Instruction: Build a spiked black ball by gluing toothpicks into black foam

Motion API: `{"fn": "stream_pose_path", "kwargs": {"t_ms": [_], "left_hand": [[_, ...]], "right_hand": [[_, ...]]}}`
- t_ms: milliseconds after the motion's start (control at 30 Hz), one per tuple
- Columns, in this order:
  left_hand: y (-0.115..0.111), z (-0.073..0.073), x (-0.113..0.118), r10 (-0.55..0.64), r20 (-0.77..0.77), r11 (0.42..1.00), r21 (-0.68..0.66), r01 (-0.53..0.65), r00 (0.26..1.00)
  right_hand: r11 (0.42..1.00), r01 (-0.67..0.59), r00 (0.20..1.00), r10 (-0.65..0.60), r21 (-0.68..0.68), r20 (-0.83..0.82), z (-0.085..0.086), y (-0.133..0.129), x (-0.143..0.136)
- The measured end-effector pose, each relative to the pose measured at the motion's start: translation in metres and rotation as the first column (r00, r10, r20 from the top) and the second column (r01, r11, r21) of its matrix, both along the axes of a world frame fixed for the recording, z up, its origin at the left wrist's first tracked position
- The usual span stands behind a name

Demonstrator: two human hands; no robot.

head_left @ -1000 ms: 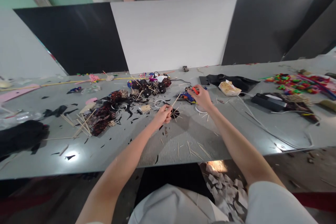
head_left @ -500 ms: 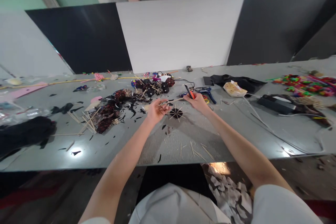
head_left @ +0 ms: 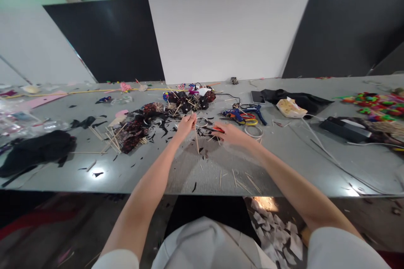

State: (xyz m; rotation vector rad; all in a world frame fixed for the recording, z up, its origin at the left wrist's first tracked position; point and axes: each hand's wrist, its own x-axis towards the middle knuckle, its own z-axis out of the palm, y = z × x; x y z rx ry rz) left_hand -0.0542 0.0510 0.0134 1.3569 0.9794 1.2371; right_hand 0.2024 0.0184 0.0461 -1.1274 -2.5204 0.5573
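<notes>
In the head view, my left hand [head_left: 188,125] is closed around the upper end of a thin wooden stick [head_left: 197,142], which points down toward the table. Just to its right, my right hand [head_left: 232,134] grips an orange-and-black hand tool [head_left: 218,129], its dark end turned toward the stick. The tool's exact kind is too small to tell. Beneath the right hand, a black disc with sticks radiating from it is mostly covered. Behind my hands sits a cluster of dark balls spiked with sticks [head_left: 192,101]. A blue glue gun [head_left: 234,114] lies beyond the right hand.
Dark patterned fabric [head_left: 134,134] and loose sticks [head_left: 110,138] lie left, near a black cloth bundle [head_left: 41,151]. Cut sticks [head_left: 235,178] and black scraps litter the grey table [head_left: 151,180]. Rightward are a roll of tape [head_left: 253,131], a dark box [head_left: 344,129] and a white cable [head_left: 322,147].
The stick has swung from nearly level between both hands to pointing downward from my left hand. My right hand has lowered, turning the tool from upright to pointing left. The view has shifted slightly.
</notes>
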Motion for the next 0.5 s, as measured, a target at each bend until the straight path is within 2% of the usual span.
{"fn": "stream_pose_path", "kwargs": {"t_ms": [100, 167, 400, 500], "left_hand": [[-0.005, 0.007, 0.003, 0.014, -0.045, 0.999, 0.040, -0.013, 0.999], [-0.007, 0.009, 0.006, 0.004, -0.058, 0.998, 0.066, 0.000, 0.998], [-0.012, 0.012, 0.008, -0.021, -0.057, 0.989, 0.147, 0.030, 0.998], [-0.014, 0.015, 0.009, -0.026, -0.043, 0.990, 0.137, 0.031, 0.999]], "right_hand": [[0.979, -0.056, 0.988, 0.026, 0.196, 0.150, -0.004, -0.005, -0.010], [0.966, -0.059, 0.978, 0.006, 0.250, 0.207, -0.005, -0.009, -0.018], [0.962, 0.024, 0.941, -0.114, 0.271, 0.318, -0.005, -0.019, -0.035], [0.962, 0.039, 0.931, -0.133, 0.269, 0.340, -0.003, -0.021, -0.037]]}}
